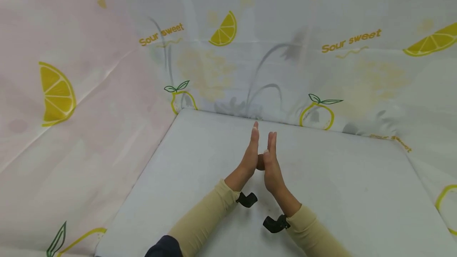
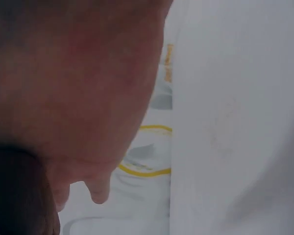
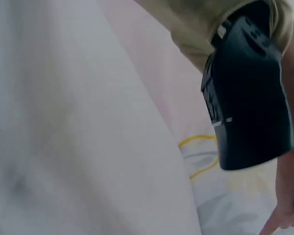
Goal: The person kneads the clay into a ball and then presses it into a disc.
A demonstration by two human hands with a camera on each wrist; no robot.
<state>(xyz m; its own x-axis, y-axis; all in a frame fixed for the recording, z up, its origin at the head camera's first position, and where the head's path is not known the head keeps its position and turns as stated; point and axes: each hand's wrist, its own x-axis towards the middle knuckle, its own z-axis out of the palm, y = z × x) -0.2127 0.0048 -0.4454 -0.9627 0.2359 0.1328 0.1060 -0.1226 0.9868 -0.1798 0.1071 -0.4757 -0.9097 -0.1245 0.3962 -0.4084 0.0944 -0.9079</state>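
- The left hand (image 1: 250, 156) and the right hand (image 1: 271, 165) stand on edge at the centre of the head view, palms facing, fingers straight and pointing to the far side of the counter (image 1: 339, 185).
- The fingertips stand slightly apart; the heels of the palms are close together.
- Between the palms, low down, sits a small brown thing (image 1: 260, 162), seemingly pressed from both sides; the view is too poor to tell what it is.
- Both forearms wear tan sleeves (image 1: 203, 217), each with a black wrist camera (image 1: 247, 199) strapped at the cuff.
- The left wrist view is filled with blurred skin at upper left.
- A lemon-printed cloth (image 1: 221, 31) lines the walls behind and beside the counter.
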